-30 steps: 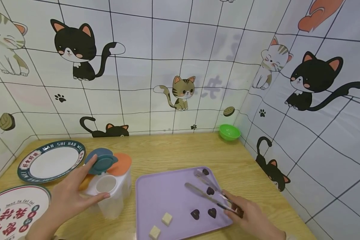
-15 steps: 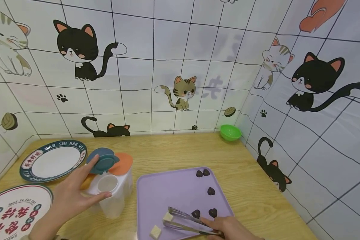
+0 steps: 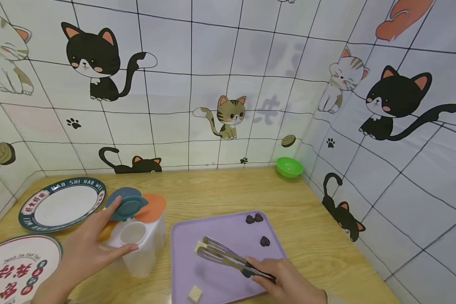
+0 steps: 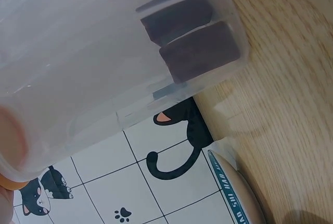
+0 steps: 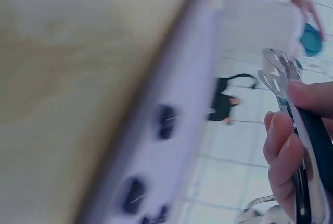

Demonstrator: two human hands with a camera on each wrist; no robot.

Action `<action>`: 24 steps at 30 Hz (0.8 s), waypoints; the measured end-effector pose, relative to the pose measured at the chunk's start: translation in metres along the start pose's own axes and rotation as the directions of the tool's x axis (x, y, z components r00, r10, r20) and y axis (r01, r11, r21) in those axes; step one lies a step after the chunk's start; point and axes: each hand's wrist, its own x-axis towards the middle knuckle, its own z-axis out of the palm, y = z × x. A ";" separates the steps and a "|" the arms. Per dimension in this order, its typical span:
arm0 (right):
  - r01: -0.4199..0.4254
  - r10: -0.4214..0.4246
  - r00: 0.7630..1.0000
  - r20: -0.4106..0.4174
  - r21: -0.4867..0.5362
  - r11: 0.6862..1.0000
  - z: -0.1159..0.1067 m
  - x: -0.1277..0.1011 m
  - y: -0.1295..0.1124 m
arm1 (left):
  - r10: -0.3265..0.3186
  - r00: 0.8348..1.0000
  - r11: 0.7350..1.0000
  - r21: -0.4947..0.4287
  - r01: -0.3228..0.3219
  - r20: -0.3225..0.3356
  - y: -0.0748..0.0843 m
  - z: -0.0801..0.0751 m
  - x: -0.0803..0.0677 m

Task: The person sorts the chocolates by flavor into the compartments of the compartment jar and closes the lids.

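My left hand [image 3: 87, 247] holds a translucent container [image 3: 142, 259], thumb at its round opening and a finger at the raised teal lid [image 3: 129, 207]. Dark pieces [image 4: 200, 52] lie inside its far end in the left wrist view. My right hand [image 3: 285, 278] grips metal tongs [image 3: 228, 257], whose tips pinch a cream-coloured cube [image 3: 199, 246] above a purple tray [image 3: 191, 230]. Another cream cube [image 3: 195, 294] lies near the tray's front. Dark heart-shaped chocolates [image 3: 264, 241] rest on its right side, one partly hidden by the tongs.
Beside the opened compartment stands one with an orange lid [image 3: 153, 207]. Two plates lie at the left, one with a dark green rim [image 3: 34, 217] and one with red writing [image 3: 23, 257]. A green bowl [image 3: 289, 167] sits in the back corner against the cat-patterned wall covering.
The tongs moved from the tray's back right, where a dark heart was set down, to the front cream cube. They now hold it raised. My left hand stayed put.
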 end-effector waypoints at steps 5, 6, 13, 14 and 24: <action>0.193 -0.200 0.969 -0.144 -0.059 0.979 0.009 0.042 -0.017 | 0.003 1.000 1.000 0.017 -0.002 -0.022 -0.004 -0.003 -0.002; 0.222 -0.229 0.961 -0.157 -0.061 0.973 0.010 0.050 -0.021 | 0.006 1.000 1.000 0.019 -0.005 -0.019 -0.004 -0.003 -0.002; 0.263 -0.268 0.946 -0.182 -0.050 0.963 0.017 0.092 -0.045 | 0.023 1.000 1.000 0.019 -0.023 0.008 -0.003 0.002 0.001; 0.266 -0.269 0.945 -0.184 -0.041 0.963 0.017 0.094 -0.047 | 0.026 1.000 0.999 0.019 -0.026 0.004 -0.003 0.003 0.001; 0.267 -0.280 0.948 -0.154 -0.097 0.959 0.005 0.071 -0.028 | 0.029 1.000 0.999 0.016 -0.029 -0.001 -0.006 0.002 0.000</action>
